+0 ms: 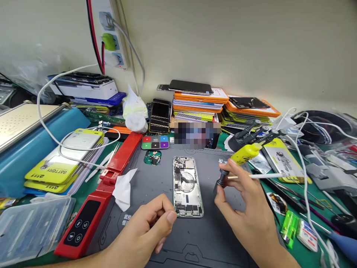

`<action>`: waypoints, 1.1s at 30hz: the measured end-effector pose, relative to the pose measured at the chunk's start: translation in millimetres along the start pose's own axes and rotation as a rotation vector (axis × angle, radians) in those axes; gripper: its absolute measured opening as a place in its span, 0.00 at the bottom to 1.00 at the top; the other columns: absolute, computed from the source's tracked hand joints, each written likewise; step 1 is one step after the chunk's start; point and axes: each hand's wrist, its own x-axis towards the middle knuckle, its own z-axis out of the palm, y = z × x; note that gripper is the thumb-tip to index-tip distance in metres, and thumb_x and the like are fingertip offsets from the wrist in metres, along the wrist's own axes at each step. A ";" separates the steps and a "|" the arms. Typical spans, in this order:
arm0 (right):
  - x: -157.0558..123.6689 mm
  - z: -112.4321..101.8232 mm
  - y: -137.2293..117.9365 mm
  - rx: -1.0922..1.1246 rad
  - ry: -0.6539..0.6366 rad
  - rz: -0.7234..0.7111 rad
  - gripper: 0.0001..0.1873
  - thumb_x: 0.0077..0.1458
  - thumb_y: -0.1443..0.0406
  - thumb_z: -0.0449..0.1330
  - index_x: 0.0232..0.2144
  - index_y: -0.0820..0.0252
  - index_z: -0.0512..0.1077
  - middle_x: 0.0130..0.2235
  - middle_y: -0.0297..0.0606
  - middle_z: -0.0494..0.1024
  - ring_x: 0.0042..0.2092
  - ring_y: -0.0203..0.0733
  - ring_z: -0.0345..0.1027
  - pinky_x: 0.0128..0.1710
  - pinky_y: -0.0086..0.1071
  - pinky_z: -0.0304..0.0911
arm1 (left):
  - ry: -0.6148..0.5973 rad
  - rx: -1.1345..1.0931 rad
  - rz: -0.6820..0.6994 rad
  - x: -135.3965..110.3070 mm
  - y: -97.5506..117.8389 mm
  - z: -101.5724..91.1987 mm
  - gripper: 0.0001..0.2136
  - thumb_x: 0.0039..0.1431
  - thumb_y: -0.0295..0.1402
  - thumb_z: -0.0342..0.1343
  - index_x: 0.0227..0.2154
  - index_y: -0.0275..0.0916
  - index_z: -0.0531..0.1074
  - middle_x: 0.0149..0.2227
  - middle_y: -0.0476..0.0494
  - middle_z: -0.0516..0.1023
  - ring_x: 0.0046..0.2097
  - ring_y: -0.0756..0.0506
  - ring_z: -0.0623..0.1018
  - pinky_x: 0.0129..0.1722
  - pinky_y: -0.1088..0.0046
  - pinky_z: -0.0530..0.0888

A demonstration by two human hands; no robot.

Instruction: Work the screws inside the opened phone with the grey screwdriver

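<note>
An opened phone (188, 191) lies on the dark grey work mat (212, 238), its back shell off and its inner parts bare. Just left of its lower edge is my left hand (152, 223), fingers curled in; whether anything sits inside them is hidden. Over the mat to the phone's right, my right hand (245, 204) pinches a short dark screwdriver (221, 176) between thumb and forefinger, held upright. A thin white stick (267, 175) also passes through its fingers, pointing right. Behind that hand shows a yellow bottle (247, 153) with a narrow nozzle.
Left of the mat stands a red folding lamp (86, 223) with a white tissue (123, 190) against it. Yellow battery packs (61, 167) and a clear plastic box (36, 227) lie farther left. Stacked orange cases (200, 96) line the back. White cables (302, 160) and tools crowd the right.
</note>
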 end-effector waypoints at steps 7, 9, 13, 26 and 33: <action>-5.8 -1.9 -3.1 0.020 0.011 0.020 0.42 0.70 0.72 0.63 0.77 0.42 0.53 0.61 0.45 0.77 0.41 0.43 0.81 0.48 0.47 0.83 | -0.015 0.037 -0.022 0.5 4.3 0.1 0.24 0.74 0.59 0.55 0.35 0.42 0.64 0.23 0.57 0.64 0.25 0.51 0.61 0.27 0.75 0.61; -7.5 -0.7 -1.9 0.105 0.024 0.082 0.40 0.70 0.71 0.63 0.76 0.41 0.55 0.60 0.44 0.77 0.42 0.43 0.81 0.44 0.43 0.84 | -0.024 0.045 -0.024 0.8 5.2 -0.2 0.25 0.74 0.59 0.54 0.35 0.42 0.65 0.22 0.57 0.64 0.25 0.51 0.61 0.28 0.75 0.61; -9.2 1.3 -1.6 0.268 0.074 0.192 0.37 0.69 0.72 0.64 0.72 0.40 0.61 0.57 0.41 0.77 0.46 0.42 0.83 0.40 0.35 0.85 | -0.034 0.054 -0.040 1.1 8.3 0.1 0.25 0.73 0.60 0.54 0.35 0.42 0.65 0.22 0.56 0.64 0.25 0.51 0.61 0.28 0.75 0.61; -9.5 -0.2 -6.5 0.238 -0.004 0.198 0.38 0.72 0.72 0.59 0.76 0.41 0.56 0.64 0.43 0.76 0.52 0.45 0.85 0.40 0.31 0.85 | 0.033 -0.005 -0.131 3.2 6.8 -0.3 0.16 0.64 0.46 0.69 0.37 0.39 0.72 0.30 0.51 0.74 0.27 0.52 0.74 0.21 0.82 0.61; -6.7 -0.7 -8.3 0.229 -0.029 0.234 0.37 0.72 0.70 0.61 0.76 0.41 0.57 0.67 0.43 0.74 0.52 0.45 0.85 0.36 0.29 0.84 | 0.058 0.008 -0.175 3.0 12.0 1.3 0.13 0.59 0.40 0.72 0.37 0.38 0.77 0.36 0.46 0.80 0.29 0.51 0.77 0.22 0.83 0.65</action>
